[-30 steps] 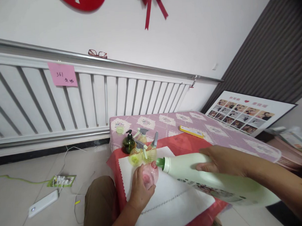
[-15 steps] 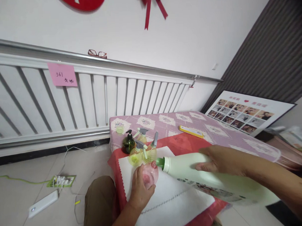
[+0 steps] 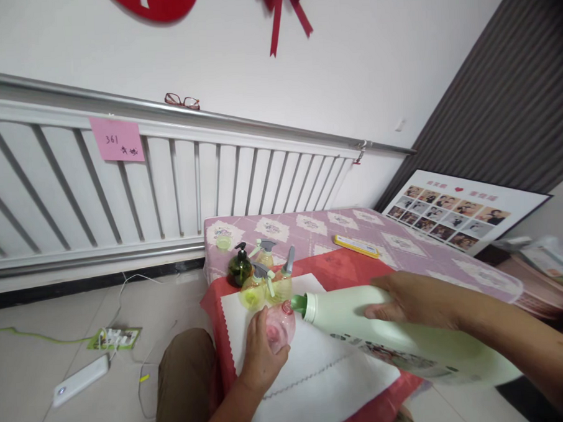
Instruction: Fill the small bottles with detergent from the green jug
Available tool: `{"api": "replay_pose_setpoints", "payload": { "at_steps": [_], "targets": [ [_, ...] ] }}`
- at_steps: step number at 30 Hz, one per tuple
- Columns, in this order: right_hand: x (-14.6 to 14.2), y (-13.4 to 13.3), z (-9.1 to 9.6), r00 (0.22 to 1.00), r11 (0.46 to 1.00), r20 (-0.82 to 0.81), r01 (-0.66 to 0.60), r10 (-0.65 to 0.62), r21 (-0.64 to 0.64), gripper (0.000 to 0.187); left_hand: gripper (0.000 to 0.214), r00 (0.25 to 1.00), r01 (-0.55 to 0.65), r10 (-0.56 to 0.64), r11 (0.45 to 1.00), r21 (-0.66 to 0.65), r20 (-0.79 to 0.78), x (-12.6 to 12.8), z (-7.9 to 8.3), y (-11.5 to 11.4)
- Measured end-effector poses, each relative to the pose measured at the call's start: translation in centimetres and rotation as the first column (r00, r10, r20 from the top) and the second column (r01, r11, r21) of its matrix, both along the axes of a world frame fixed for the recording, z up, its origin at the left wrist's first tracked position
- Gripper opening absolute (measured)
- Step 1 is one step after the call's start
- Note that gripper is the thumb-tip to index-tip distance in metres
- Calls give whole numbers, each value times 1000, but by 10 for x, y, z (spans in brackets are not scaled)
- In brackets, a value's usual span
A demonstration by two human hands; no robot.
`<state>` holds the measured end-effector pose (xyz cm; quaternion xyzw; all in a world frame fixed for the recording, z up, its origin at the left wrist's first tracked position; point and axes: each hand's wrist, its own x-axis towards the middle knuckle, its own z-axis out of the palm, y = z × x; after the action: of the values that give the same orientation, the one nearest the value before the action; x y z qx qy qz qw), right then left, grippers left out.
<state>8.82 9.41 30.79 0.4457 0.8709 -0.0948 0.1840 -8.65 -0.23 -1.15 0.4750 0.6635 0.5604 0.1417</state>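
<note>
My left hand (image 3: 261, 350) is wrapped around a small clear pink bottle (image 3: 281, 323) standing on a white cloth (image 3: 316, 371). My right hand (image 3: 413, 301) grips a large pale green bottle (image 3: 389, 337), tipped on its side. Its green spout (image 3: 298, 304) rests at the pink bottle's open mouth. Just behind stand two yellow spray bottles (image 3: 266, 286), a third spray bottle (image 3: 265, 252) and a dark green pump bottle (image 3: 240, 266).
A low table with a pink patterned cover (image 3: 404, 243) carries a red cloth (image 3: 340, 267), a yellow flat box (image 3: 356, 245) and a small green cap (image 3: 224, 242). A white radiator (image 3: 168, 185) lines the wall. A power bank (image 3: 81, 379) and cables lie on the floor. A photo board (image 3: 454, 213) leans at right.
</note>
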Motion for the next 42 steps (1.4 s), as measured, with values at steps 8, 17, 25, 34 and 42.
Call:
{"api": "replay_pose_setpoints", "payload": {
  "at_steps": [8, 17, 25, 34, 42],
  "targets": [
    [-1, -1, 0, 1000, 1000, -2, 2, -2, 7, 38, 82, 1000, -2, 2, 1000, 2, -5, 0, -2, 1],
    [-1, 0, -1, 1000, 1000, -15, 8, -8, -3, 40, 82, 1000, 7, -7, 1000, 12, 3, 0, -1, 0],
    [-3, -1, 1, 1000, 1000, -11, -2, 2, 0, 37, 81, 1000, 8, -8, 1000, -5, -8, 0, -2, 0],
    [-1, 0, -1, 1000, 1000, 12, -24, 24, 7, 41, 80, 1000, 1, -1, 1000, 5, -32, 0, -2, 0],
    [-3, -4, 2, 1000, 1000, 20, -14, 14, 19, 38, 80, 1000, 10, -10, 1000, 7, -26, 0, -4, 1]
  ]
}}
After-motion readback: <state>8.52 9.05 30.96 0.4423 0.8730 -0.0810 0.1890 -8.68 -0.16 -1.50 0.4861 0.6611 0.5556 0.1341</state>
